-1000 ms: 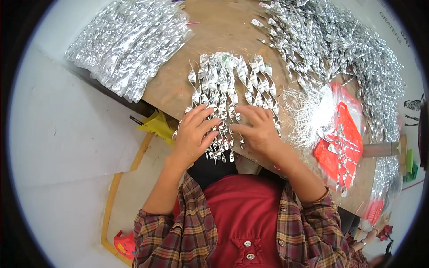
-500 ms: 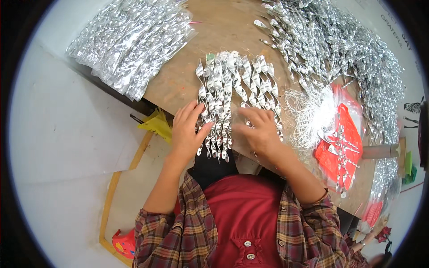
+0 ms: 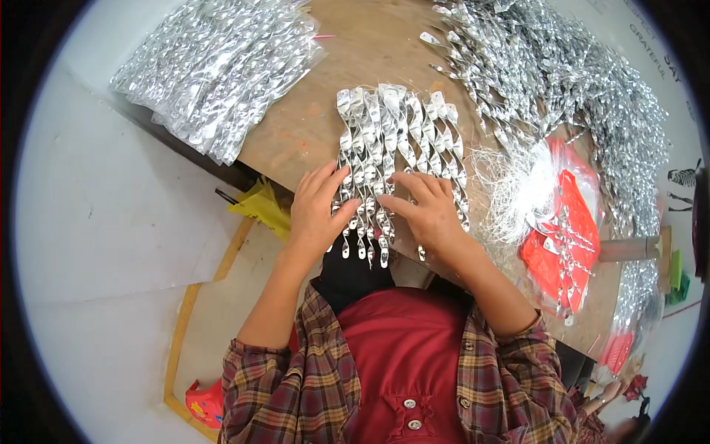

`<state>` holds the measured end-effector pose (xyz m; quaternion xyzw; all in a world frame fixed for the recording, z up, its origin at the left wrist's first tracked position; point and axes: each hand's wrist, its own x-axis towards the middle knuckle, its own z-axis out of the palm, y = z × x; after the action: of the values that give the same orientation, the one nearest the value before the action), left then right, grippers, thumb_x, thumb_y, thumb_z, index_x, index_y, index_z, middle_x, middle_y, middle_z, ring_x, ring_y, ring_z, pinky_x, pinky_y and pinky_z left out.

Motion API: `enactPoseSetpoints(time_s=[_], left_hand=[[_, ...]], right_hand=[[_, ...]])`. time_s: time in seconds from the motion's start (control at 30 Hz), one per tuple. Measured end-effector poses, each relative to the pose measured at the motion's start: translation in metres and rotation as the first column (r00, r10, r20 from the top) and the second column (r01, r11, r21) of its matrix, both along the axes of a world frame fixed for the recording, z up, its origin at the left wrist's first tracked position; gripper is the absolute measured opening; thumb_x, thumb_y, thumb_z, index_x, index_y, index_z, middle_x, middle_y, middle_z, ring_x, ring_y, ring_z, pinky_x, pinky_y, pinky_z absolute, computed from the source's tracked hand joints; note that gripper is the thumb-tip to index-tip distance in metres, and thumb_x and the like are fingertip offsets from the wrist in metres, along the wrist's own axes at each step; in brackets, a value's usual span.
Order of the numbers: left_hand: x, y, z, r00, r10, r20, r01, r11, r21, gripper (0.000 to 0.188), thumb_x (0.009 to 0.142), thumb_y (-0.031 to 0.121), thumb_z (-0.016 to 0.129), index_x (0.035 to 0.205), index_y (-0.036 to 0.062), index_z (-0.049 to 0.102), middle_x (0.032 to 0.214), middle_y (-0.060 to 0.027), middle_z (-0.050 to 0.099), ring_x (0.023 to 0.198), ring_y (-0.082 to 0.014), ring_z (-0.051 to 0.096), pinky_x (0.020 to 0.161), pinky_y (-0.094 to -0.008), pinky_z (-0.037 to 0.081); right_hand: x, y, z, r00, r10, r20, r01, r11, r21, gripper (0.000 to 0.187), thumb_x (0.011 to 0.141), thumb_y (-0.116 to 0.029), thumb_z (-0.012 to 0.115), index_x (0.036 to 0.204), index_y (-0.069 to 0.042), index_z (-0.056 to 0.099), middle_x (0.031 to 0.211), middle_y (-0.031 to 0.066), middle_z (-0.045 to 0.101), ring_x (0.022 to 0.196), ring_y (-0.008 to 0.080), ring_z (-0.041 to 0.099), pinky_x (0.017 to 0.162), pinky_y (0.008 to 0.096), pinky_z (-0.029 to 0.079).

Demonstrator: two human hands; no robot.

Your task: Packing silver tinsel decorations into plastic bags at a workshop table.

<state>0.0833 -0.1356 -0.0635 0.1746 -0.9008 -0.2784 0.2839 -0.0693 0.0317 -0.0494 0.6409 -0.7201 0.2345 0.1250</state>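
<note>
Silver strips have moved right on the brown table by a white wall, both hands' fingers apart.

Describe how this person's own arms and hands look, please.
The left hand and right hand are bare, with no gloves, rings or watch visible. Loose plaid fabric sleeves in maroon, dark and yellow tones end near the elbows, leaving the forearms uncovered.

Maroon-and-yellow plaid shirt over a red top with round metallic buttons
</note>
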Motion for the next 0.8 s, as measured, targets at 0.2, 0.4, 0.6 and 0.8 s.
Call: enactPoseSetpoints(time_s=[0.2, 0.4, 0.6, 0.8], left_hand=[[-0.007, 0.000, -0.003, 0.999, -0.036, -0.016, 0.036, 0.999, -0.014, 0.049, 0.075, 0.021, 0.072, 0.119, 0.0044, 0.058, 0.123, -0.0178, 0.055, 0.115, -0.0361, 0.050, 0.102, -0.0464, 0.036], [-0.023, 0.004, -0.003, 0.992, -0.127, -0.009, 0.127, 0.992, -0.009, 0.050, 0.075, 0.021, 0.072, 0.120, 0.0044, 0.059, 0.127, -0.0176, 0.054, 0.117, -0.0344, 0.050, 0.098, -0.0413, 0.039], [-0.036, 0.012, -0.007, 0.985, -0.168, -0.038, 0.168, 0.986, -0.011, 0.048, 0.074, 0.020, 0.072, 0.116, 0.0011, 0.059, 0.123, -0.0195, 0.055, 0.114, -0.0366, 0.050, 0.097, -0.0431, 0.039], [-0.035, 0.011, -0.003, 0.979, -0.203, -0.037, 0.204, 0.978, 0.032, 0.048, 0.073, 0.019, 0.072, 0.116, 0.0009, 0.059, 0.122, -0.0199, 0.055, 0.113, -0.0366, 0.051, 0.096, -0.0423, 0.041]], right_hand=[[-0.007, 0.001, -0.003, 0.999, -0.022, -0.024, 0.021, 0.999, -0.025, 0.025, 0.071, -0.010, 0.063, 0.093, -0.020, 0.065, 0.122, 0.0042, 0.056, 0.108, 0.0249, 0.053, 0.086, 0.0386, 0.038], [-0.014, 0.014, 0.002, 0.997, -0.024, -0.067, 0.026, 0.999, 0.029, 0.024, 0.070, -0.010, 0.063, 0.092, -0.020, 0.065, 0.124, 0.0043, 0.055, 0.110, 0.0253, 0.052, 0.086, 0.0395, 0.038], [-0.017, 0.027, 0.000, 0.995, -0.058, -0.080, 0.063, 0.996, 0.062, 0.024, 0.069, -0.009, 0.063, 0.091, -0.019, 0.065, 0.124, 0.0045, 0.054, 0.112, 0.0257, 0.051, 0.086, 0.0392, 0.038], [-0.013, 0.034, 0.005, 0.996, -0.076, -0.054, 0.080, 0.993, 0.086, 0.028, 0.067, -0.006, 0.062, 0.091, -0.018, 0.065, 0.125, 0.0042, 0.054, 0.115, 0.0253, 0.049, 0.087, 0.0384, 0.037]])
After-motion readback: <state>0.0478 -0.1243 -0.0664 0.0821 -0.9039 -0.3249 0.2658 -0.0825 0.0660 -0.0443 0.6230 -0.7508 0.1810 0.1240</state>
